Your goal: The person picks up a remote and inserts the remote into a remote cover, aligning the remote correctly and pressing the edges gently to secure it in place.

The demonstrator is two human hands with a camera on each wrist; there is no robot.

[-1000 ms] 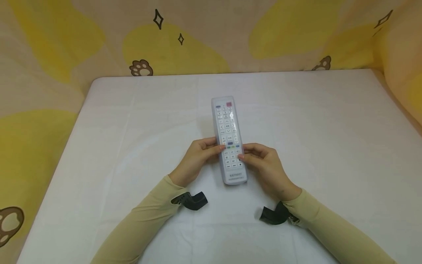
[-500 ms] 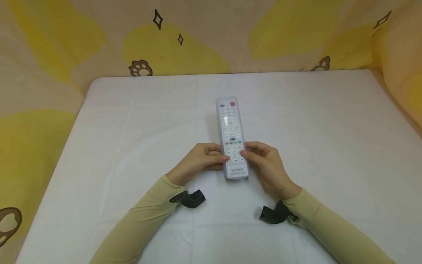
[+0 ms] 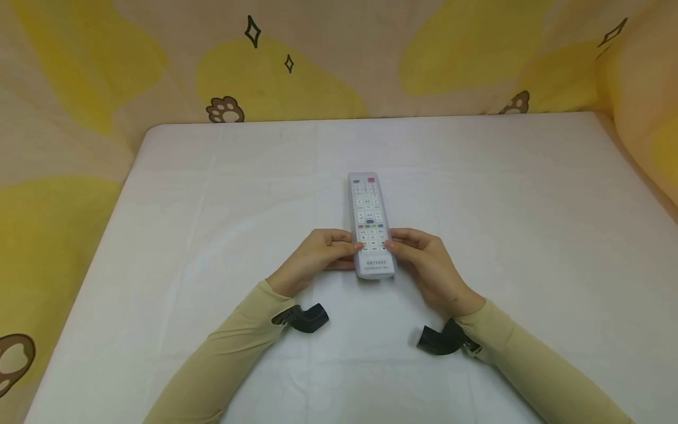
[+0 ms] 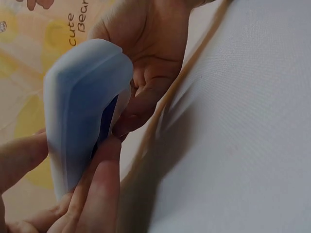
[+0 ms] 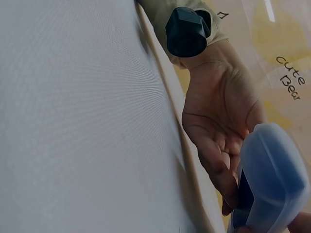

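Note:
A white remote control in a translucent cover is held between both hands, buttons facing up in the head view. The left hand pinches its left edge near the lower end, thumb on the face and other fingers at the side and below. At the opposite edge, the right hand grips it the same way. In the left wrist view the remote's rounded end shows a dark blue patch beneath, with a gap between it and the table. The right wrist view shows the cover and the left hand's palm.
A white table lies under the hands. Yellow and beige cloth with paw prints hangs behind it and at the sides. Black wrist cameras jut inward from both sleeves.
The left hand has shifted down along the remote toward its lower end. The remote has moved slightly right and its far end has come nearer, so it looks shorter. The right hand has barely moved.

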